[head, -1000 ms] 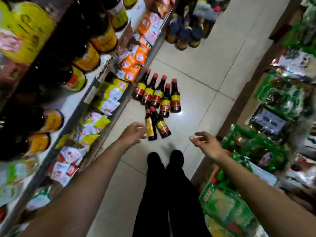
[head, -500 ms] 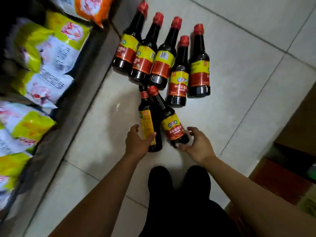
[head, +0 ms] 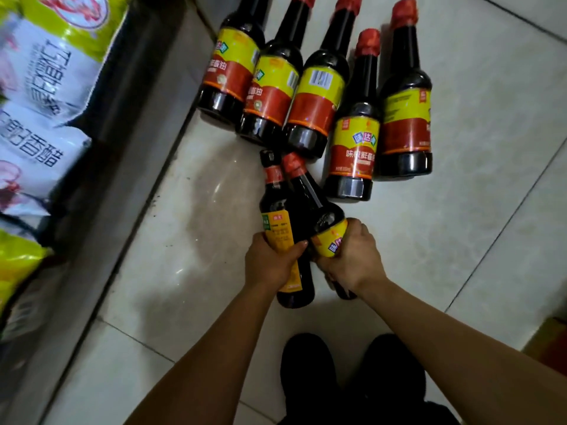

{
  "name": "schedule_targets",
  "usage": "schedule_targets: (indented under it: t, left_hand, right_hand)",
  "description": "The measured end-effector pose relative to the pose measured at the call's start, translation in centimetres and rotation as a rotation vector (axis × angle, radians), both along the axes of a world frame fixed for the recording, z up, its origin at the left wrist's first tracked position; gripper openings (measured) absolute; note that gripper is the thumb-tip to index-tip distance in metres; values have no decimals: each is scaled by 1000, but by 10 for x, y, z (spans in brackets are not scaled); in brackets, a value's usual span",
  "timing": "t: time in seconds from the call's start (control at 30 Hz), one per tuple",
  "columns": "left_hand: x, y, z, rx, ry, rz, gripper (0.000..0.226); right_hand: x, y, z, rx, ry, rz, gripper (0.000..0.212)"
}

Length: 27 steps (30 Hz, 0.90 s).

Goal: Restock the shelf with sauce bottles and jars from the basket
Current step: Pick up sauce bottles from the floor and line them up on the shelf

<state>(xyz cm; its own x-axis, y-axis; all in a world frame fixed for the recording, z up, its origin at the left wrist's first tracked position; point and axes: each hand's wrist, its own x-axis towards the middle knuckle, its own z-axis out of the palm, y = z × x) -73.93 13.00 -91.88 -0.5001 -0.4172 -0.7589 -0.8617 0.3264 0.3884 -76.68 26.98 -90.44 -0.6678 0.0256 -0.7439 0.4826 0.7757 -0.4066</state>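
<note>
Dark glass fills both our hands: we are bent over the pale tiled floor (head: 460, 240), and each hand has a sauce bottle by its body. Our left hand (head: 270, 265) curls round the orange-labelled bottle (head: 276, 207), thumb laid across the label and the other fingers wrapped behind it out of sight. This bottle has a black cap and a red band at the neck. Our right hand (head: 352, 259) closes over the yellow-labelled bottle (head: 316, 204), fingers bent down across the label's upper edge, its red cap pointing away from us. The two bottles lean towards each other so that their necks touch near the caps (whether their bases rest on the tiles or hang just above them, we cannot tell).

Beyond them a cluster of five red-capped bottles (head: 316, 96) stands on the floor, bodies crowded against one another, each with a yellow and red label. The nearest of the five sits just beside the neck of the bottle in our right hand. To our left runs the grey lip of the bottom shelf (head: 129, 167), with white and yellow-green packets (head: 46, 87) lying on it. Our black shoes (head: 306, 372) show between our forearms, toes close behind the two held bottles.
</note>
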Motion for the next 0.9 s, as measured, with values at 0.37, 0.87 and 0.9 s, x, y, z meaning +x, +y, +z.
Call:
schedule_targets:
  t: [0.37, 0.87, 0.9]
  left_hand:
    - [27, -16, 67, 32, 98, 77, 34]
    - [16, -15, 468, 100, 346, 169, 29]
    - [10, -13, 502, 111, 384, 174, 29]
  right_hand:
    - [14, 13, 59, -262, -60, -105, 58]
    - [-3, 40, 452, -571, 50, -253, 53]
    - [-11, 40, 489, -597, 88, -250, 54]
